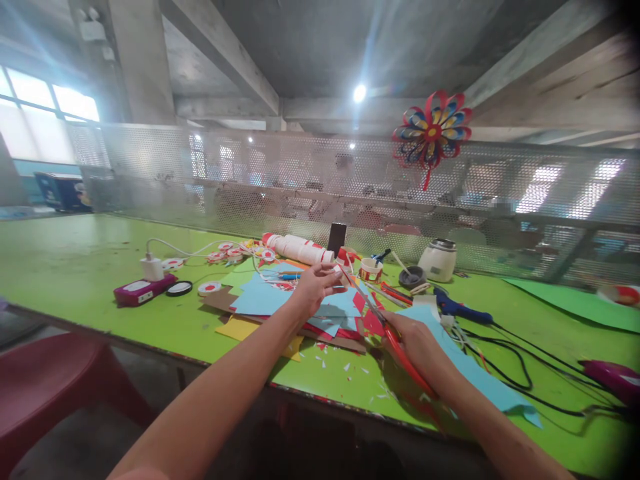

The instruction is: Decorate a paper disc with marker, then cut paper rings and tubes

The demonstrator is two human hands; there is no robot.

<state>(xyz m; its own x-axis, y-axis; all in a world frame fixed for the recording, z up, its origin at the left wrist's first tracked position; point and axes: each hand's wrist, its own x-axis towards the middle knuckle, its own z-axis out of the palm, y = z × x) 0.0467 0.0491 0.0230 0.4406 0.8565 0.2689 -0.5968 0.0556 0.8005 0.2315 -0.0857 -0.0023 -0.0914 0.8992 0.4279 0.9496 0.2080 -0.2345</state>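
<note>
My left hand (315,288) is raised over the paper pile, thumb and fingers pinching a small white-and-red paper piece (337,269). In my right hand (417,345) are red-handled scissors (396,341), with the blades pointing up and left towards that piece. The blade tips come close to my left fingertips; whether they touch the paper is hard to make out. Under my left hand lie light blue sheets (257,298) on brown cardboard (219,302), with a yellow sheet (240,328) at the front. Small red and white clippings (345,367) are scattered near the table edge.
On the green table (65,267) stand a purple power strip (143,291), a white paper roll (300,249), a phone (337,237) and a cream-coloured pot (439,260). A blue glue gun (463,308) trails black cables at right. Behind is a perforated metal screen (300,163) bearing a paper flower (433,132).
</note>
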